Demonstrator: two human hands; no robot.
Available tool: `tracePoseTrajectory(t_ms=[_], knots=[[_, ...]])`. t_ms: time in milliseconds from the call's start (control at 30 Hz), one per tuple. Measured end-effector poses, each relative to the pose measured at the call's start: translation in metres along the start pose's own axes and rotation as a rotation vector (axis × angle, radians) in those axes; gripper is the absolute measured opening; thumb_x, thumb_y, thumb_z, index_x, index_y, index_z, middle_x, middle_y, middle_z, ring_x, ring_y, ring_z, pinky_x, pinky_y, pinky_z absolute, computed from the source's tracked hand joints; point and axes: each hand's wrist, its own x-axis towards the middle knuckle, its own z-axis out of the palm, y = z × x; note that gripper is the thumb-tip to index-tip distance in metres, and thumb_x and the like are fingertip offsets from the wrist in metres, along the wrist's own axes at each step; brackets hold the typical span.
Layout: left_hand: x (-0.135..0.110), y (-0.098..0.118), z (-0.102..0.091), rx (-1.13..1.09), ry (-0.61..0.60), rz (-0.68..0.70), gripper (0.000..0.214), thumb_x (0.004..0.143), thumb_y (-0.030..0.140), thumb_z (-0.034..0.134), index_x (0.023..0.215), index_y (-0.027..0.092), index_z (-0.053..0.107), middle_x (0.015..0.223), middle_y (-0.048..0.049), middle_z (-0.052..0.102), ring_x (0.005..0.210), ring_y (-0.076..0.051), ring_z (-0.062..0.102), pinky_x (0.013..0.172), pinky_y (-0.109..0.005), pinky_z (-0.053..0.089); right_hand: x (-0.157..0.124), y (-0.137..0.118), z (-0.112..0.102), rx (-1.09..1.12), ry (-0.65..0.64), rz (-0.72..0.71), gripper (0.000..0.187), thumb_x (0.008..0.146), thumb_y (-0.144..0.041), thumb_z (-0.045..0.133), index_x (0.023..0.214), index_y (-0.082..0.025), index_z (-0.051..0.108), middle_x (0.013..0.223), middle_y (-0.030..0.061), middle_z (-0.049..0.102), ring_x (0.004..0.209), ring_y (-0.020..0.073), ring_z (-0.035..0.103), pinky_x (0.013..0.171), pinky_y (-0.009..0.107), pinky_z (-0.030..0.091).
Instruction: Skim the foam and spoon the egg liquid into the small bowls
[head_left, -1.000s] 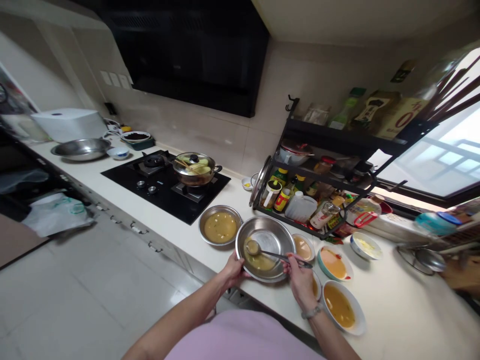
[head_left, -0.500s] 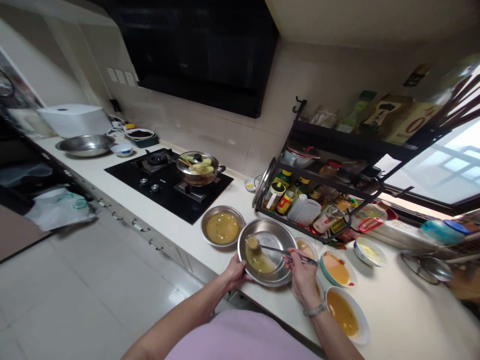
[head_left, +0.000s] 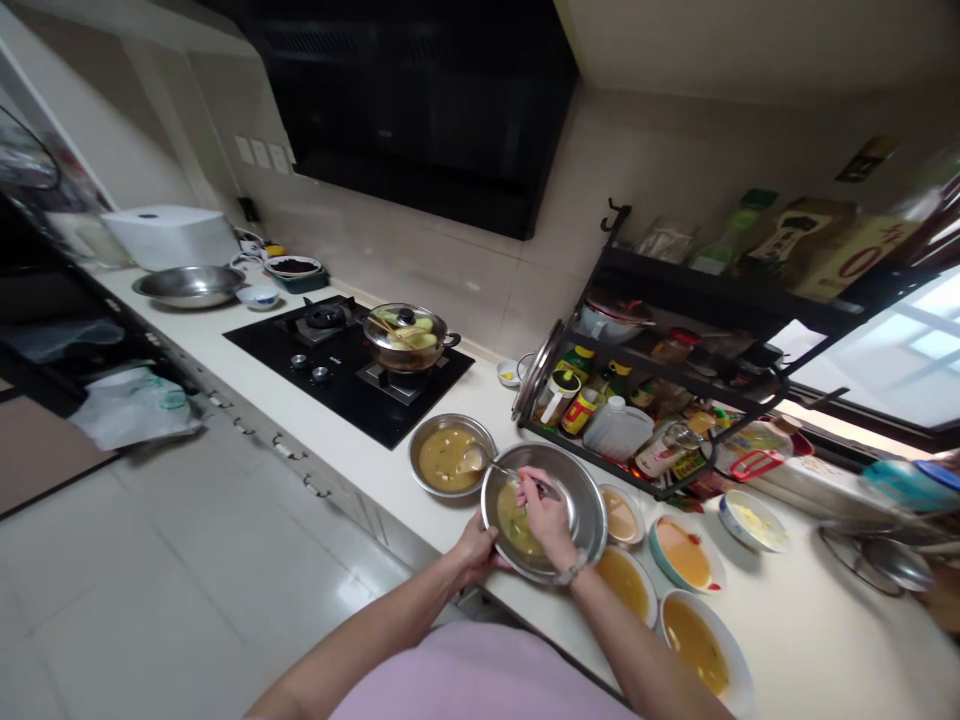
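My left hand [head_left: 475, 547] grips the near rim of a large steel bowl [head_left: 585, 490] that holds a little yellow liquid. My right hand [head_left: 546, 513] is over that bowl, closed on the handle of a metal spoon [head_left: 480, 460]. The spoon's head reaches left over a smaller steel bowl [head_left: 451, 459] filled with yellow liquid and pale pieces. To the right of the large bowl stand several small bowls of orange-yellow liquid, among them a teal-rimmed one [head_left: 684, 551] and a white one [head_left: 697, 640].
A lidded pot [head_left: 407, 338] sits on the black gas hob [head_left: 345, 372]. A black rack [head_left: 675, 390] full of bottles and jars stands against the wall. A steel basin [head_left: 187, 285] and white appliance [head_left: 169, 235] are at the far left. The counter edge runs diagonally above tiled floor.
My right hand moved left across the large bowl, carrying the spoon from inside it out over the smaller steel bowl. The left hand kept its grip on the rim.
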Motion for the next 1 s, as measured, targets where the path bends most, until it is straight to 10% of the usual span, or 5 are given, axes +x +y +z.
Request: tracePoseTrajectory(t_ms=[233,633,1000], knots=[[0.001,-0.002,-0.002,-0.001,0.023,0.011,0.049,0.071,0.008,0.053,0.119,0.018,0.046,0.089,-0.0045,0.067,0.059,-0.015,0.063,0.046,-0.026,0.052,-0.015,-0.010,-0.012,-0.198,-0.250,-0.487,0.027,0.090,-0.020,0.044,0.101,-0.022,0.068,0.098,0.0096,0.069,0.094,0.0214,0.064,0.084,0.037,0.054],[0.004,-0.003,-0.004,0.042,0.025,0.006,0.064,0.071,0.005,0.053,0.132,0.018,0.040,0.097,-0.0082,0.068,0.058,-0.015,0.064,0.047,-0.027,0.053,-0.069,0.033,-0.099,-0.188,0.050,-0.004,0.024,0.081,-0.041,0.061,0.090,-0.022,0.073,0.086,0.0081,0.070,0.072,0.0209,0.065,0.066,0.033,0.057],[0.007,-0.005,-0.003,0.020,0.068,-0.025,0.052,0.070,0.005,0.058,0.119,0.015,0.047,0.081,-0.0030,0.067,0.058,-0.015,0.063,0.052,-0.028,0.055,-0.083,0.050,-0.090,0.174,0.328,0.420,0.044,0.069,-0.056,0.069,0.089,-0.016,0.065,0.059,0.0041,0.066,0.047,0.0187,0.059,0.045,0.029,0.049]])
